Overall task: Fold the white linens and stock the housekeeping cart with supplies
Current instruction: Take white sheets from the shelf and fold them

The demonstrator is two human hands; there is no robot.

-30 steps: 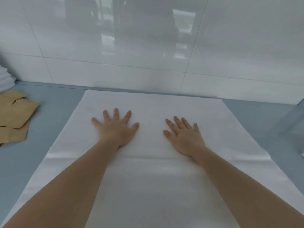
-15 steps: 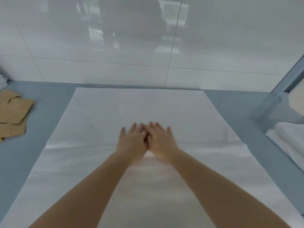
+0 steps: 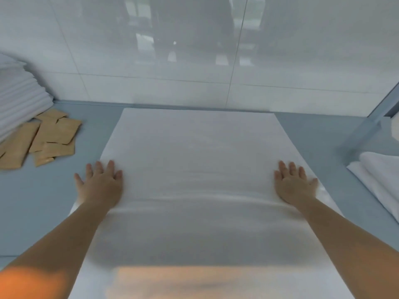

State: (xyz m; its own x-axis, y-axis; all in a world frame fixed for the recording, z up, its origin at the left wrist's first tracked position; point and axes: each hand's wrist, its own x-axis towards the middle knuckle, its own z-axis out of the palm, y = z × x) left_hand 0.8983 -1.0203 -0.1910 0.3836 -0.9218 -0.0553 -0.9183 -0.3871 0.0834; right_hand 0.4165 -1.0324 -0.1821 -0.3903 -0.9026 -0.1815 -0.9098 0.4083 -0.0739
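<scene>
The white linen sheet [image 3: 194, 160] lies flat on the blue-grey table [image 3: 43, 212], its long axis running from you toward the tiled wall [image 3: 151, 61]. Your left hand [image 3: 101, 186] presses flat on its left edge, partly over the table, and your right hand [image 3: 294, 185] presses flat just inside its right edge; both have straight fingers and grasp nothing. A ridge crosses the sheet between them. Each hand is near its own edge, so I judge the next fold can start from either side.
</scene>
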